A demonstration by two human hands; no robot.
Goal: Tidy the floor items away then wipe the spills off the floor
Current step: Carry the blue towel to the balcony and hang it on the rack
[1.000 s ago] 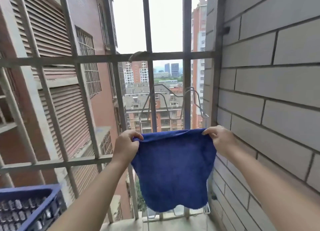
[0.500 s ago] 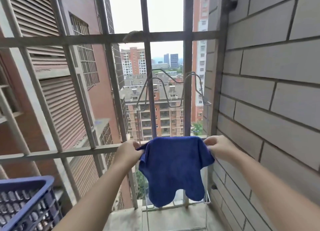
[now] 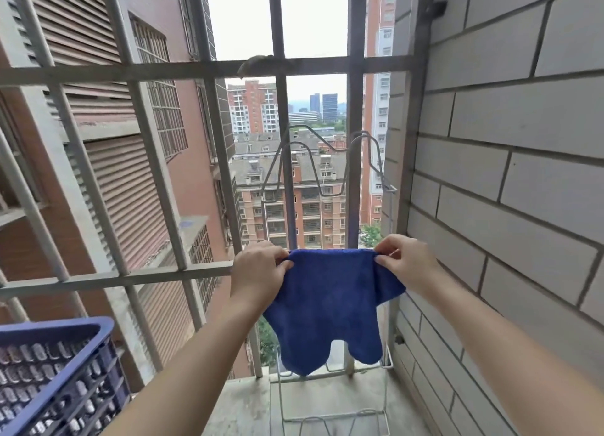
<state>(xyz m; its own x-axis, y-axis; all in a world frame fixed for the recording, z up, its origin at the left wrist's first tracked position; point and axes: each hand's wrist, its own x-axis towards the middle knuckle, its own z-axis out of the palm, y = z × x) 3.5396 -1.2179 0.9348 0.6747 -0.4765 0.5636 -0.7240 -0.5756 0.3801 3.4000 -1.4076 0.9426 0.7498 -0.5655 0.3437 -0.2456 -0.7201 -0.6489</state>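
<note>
Here the left hand [image 3: 258,272] and right hand [image 3: 405,260] each pinch a top corner of the blue cloth [image 3: 330,308], which hangs spread between them in front of the metal window bars [image 3: 209,67], near the brick wall [image 3: 510,174] on the right. A blue basket [image 3: 58,334] sits near left.

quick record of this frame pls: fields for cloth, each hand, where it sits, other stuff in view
cloth: blue microfibre cloth, spread out, hanging, lower edge free
left: left hand pinches the upper left corner
right: right hand pinches the upper right corner
position: top edge level with the lower bar of the grey metal window grille; contact cannot be told
behind: bent grey wire rack
lower left: blue perforated plastic basket
right side: grey brick wall
</note>
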